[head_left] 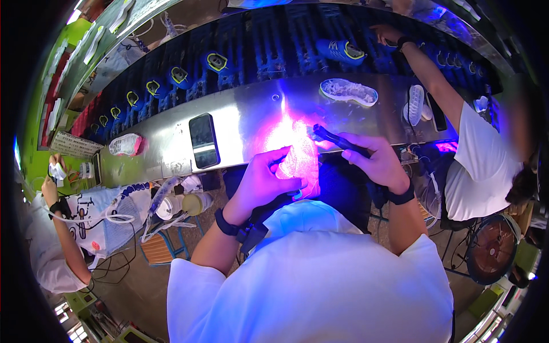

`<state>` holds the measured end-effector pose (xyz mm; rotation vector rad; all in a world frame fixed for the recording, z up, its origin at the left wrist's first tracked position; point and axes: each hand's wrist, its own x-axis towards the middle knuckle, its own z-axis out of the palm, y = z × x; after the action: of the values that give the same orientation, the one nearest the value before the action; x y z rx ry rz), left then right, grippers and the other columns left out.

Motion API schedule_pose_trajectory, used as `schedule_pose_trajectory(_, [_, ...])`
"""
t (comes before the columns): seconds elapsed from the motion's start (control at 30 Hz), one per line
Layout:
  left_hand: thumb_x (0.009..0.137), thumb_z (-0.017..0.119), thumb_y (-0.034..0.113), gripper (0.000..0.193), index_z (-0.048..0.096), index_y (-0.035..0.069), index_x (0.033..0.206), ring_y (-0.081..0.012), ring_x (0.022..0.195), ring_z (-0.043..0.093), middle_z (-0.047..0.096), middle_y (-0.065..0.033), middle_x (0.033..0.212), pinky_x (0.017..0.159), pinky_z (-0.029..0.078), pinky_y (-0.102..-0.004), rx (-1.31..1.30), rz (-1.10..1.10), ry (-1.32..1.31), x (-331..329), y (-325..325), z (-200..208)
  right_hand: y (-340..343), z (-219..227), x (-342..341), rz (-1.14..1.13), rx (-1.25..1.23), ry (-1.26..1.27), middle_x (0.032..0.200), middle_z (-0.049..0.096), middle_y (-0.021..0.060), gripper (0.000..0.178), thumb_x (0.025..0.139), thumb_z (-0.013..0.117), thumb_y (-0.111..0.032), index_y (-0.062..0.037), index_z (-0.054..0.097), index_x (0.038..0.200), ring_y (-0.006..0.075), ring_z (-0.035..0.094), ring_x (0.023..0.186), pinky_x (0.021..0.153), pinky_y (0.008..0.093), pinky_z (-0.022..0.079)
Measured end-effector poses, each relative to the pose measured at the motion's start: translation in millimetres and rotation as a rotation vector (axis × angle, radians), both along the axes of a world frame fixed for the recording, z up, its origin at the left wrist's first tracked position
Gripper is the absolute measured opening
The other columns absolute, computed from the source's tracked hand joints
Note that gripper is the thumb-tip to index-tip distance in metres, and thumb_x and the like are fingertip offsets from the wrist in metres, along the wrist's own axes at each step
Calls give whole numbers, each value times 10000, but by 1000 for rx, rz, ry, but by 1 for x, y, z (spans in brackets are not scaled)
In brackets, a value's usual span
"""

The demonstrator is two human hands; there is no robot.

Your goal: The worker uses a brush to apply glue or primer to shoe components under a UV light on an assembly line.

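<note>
My left hand (pixel 260 182) is closed on a shoe sole (pixel 306 171), its thumb and fingers at the left edge. Pink and violet glare washes out much of the sole's upper part, and its far end is hard to make out. In my right hand (pixel 377 159) is a brush with a dark handle (pixel 346 143), gripped between thumb and fingers. The brush's tip points left, close to the sole's upper right side; whether it touches, I cannot tell. Both hands are at the near edge of the metal bench (pixel 171 154).
A phone (pixel 204 140) lies left on the bench. Loose soles rest there too: one at the back right (pixel 349 92), one far left (pixel 126 144). Beyond runs a dark conveyor (pixel 257 51) with blue shoes (pixel 341 51). A co-worker's arm (pixel 432 74) reaches over it at right; another person sits left.
</note>
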<state>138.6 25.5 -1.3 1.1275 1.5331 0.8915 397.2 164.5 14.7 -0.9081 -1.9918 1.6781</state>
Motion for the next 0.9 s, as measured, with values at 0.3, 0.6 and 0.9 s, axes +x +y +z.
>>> schedule_pose_trajectory(0.3, [808, 856, 167, 493, 664, -56, 1202, -59, 819, 606, 686, 5, 950, 733, 496, -238, -151, 65, -326, 4, 6, 25, -12, -16, 4, -2, -118, -32, 904, 691, 30, 413, 927, 707, -58, -39, 648, 1335, 94, 603, 799, 783, 276, 516])
schedule_pose_trajectory(0.6, [907, 760, 128, 460, 596, -51, 1298, -128, 1053, 642, 696, -76, 1139, 924, 524, -299, -46, 112, -479, 14, 6, 16, -21, -13, 19, 3, -236, -75, 1084, 725, 70, 419, 930, 679, -38, -31, 635, 1347, 141, 632, 999, 921, 318, 498])
schedule_pose_trajectory(0.9, [880, 800, 206, 636, 526, -142, 1337, -154, 1067, 647, 701, -123, 1153, 957, 511, -311, -49, 245, -223, 8, 9, 1, -14, -3, 31, 142, -125, -115, 1189, 717, 87, 437, 909, 698, -43, -42, 639, 1342, 177, 643, 1092, 1015, 334, 465])
